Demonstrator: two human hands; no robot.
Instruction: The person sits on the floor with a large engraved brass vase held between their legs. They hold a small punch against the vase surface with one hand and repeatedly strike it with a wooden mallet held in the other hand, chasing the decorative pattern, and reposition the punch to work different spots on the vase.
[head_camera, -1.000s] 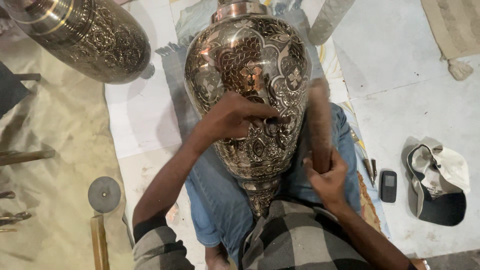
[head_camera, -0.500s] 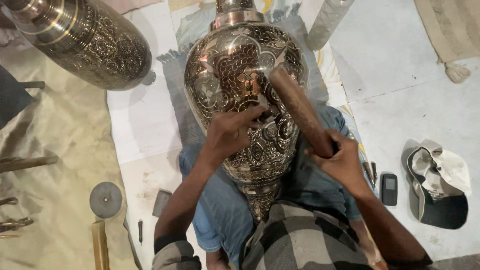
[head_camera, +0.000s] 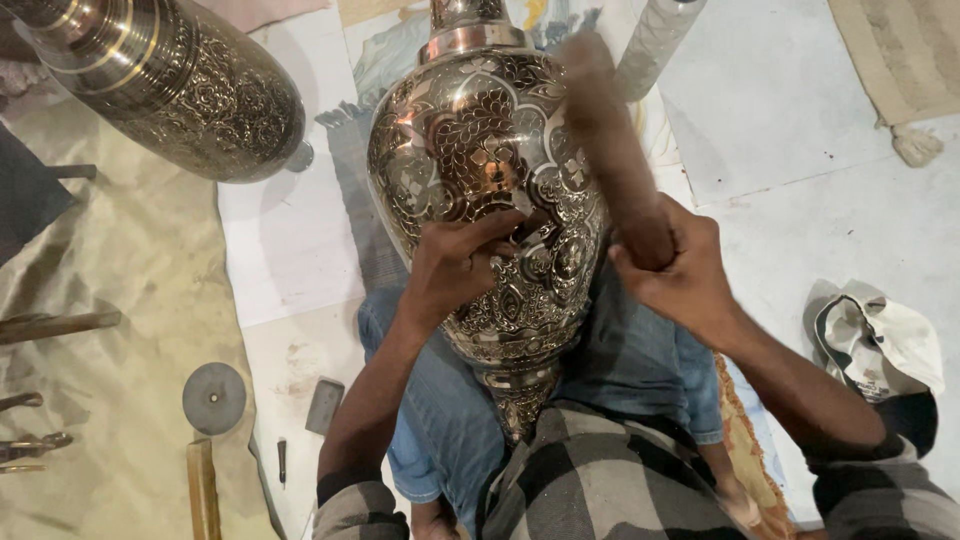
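While engraved brass vase (head_camera: 480, 190) lies across lap, left hand (head_camera: 455, 265) pinches small tool against it; right hand (head_camera: 680, 275) fist-closed round wooden mallet (head_camera: 615, 150); vase likely heavy, rigid, slick; steady at belly.

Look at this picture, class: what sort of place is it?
Probably a metal-engraving workshop on the floor: a large engraved metal vase lies across the worker's lap, a second vase lies nearby, and hand tools are scattered around.

Left hand (head_camera: 455, 265) pinched downward, right hand (head_camera: 680, 270) fisted, fingers seemingly closed, forearms converging
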